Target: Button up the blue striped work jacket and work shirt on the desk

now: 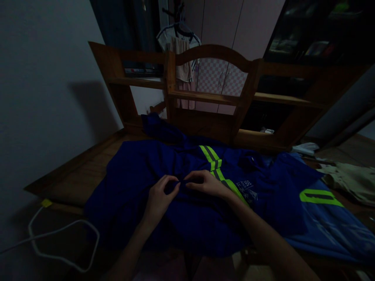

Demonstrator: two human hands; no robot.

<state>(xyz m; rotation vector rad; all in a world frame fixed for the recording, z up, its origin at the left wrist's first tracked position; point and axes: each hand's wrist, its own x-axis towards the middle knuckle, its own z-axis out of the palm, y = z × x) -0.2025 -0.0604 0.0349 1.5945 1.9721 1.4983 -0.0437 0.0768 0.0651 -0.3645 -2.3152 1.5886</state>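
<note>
A wooden worktop (96, 169) spreads under everything, with a wooden shelf frame (205, 99) rising along its back edge and a pink wardrobe (222, 23) behind that. A dark blue jacket (131, 168) lies rumpled across the middle of the worktop, reaching over its front edge, one part bunched against the shelf frame. Toward the right end, a lighter blue garment (325, 226) lies partly under the jacket; a pale cloth (351, 181) sits farther right. Behind the frame hangs a white shirt (165, 39). A white cable (98, 236) loops beside the front left corner, where a small yellow piece (46, 203) sits. The left hand (159, 193) and right hand (208, 183) are close together near the jacket's middle, each pinching its cloth between thumb and finger. Yellow-green bands (216, 166) cross the jacket just beyond the right hand, with small pale lettering (247, 189) beside them.
</note>
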